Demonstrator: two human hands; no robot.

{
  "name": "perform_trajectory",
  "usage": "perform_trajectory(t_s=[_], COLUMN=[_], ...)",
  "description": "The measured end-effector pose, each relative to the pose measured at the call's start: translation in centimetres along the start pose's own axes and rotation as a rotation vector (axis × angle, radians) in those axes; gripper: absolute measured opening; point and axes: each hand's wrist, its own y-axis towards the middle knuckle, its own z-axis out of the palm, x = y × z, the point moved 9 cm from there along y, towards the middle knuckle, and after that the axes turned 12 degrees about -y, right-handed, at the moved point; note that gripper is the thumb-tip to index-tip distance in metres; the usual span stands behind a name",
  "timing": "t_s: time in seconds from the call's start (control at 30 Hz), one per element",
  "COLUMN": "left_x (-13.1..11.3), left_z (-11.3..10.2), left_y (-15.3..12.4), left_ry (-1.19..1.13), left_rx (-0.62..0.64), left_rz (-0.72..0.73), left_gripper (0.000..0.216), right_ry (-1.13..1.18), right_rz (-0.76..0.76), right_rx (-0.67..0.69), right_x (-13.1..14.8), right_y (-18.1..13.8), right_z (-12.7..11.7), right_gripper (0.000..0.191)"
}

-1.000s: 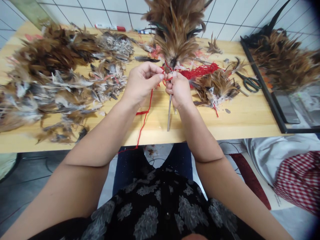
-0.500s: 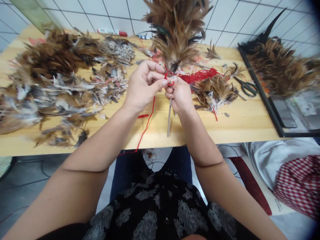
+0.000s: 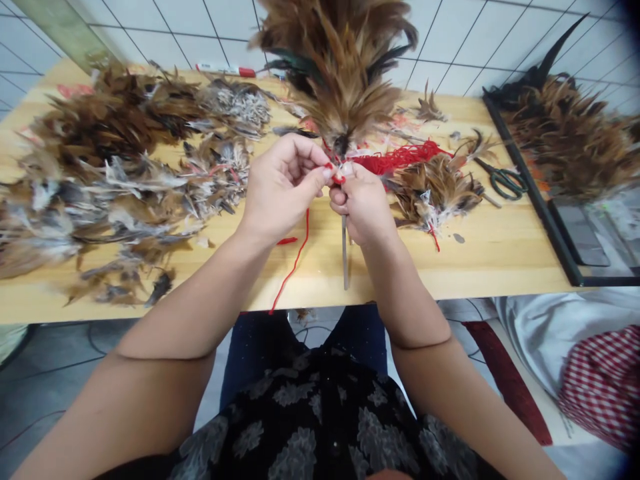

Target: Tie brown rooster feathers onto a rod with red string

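A feather duster with brown and dark feathers points away from me, its thin stick toward me. My right hand is wrapped round the stick just below the feathers. Thumb and forefinger of my left hand pinch red yarn close to my right thumb, and a loop of it lies around the spot where both hands meet. The yarn's tail hangs down over the table edge. Right of the hands lie a heap of red yarn and a small feather bunch bound at its base.
Loose brown feathers and grey-white ones cover the table's left side. Scissors lie at the right, beside a black-edged tray holding feathers and a dark flat object. A red-capped marker lies along the tiled wall.
The view has shifted slightly, and the duster's feather head leans a little further left. Both hands stay together at the yarn, the fingertips drawn closer.
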Motion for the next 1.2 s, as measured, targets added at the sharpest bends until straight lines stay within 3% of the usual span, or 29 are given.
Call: perform_trajectory(t_s=[0.17, 0.3, 0.7, 1.0, 1.2], left_x=[4.1, 5.8, 7.3, 7.8, 8.5], left_z=[-1.2, -1.8, -2.4, -2.2, -2.7], left_y=[1.9, 2.7, 3.2, 3.3, 3.4], left_ry=[-0.118, -0.183, -0.233, -0.229, -0.244], left_rx=[-0.04, -0.048, -0.087, -0.033, -0.067], left_rz=[-0.13, -0.22, -0.362, -0.364, -0.393], left_gripper=[0.029, 0.032, 0.034, 0.032, 0.03], right_ry=[0.019, 0.015, -0.006, 0.088, 0.117], right_rz=[0.239, 0.372, 0.339, 0.301, 0.259], right_rx=[-0.006, -0.018, -0.038, -0.007, 0.032], right_x=[-2.7, -5.1, -6.5, -6.7, -6.2], right_y=[1.6, 2.8, 4.5, 5.2, 5.5], right_z=[-0.2, -0.5, -1.6, -1.8, -2.0], right_gripper=[0.033, 0.031, 0.038, 0.03, 0.027])
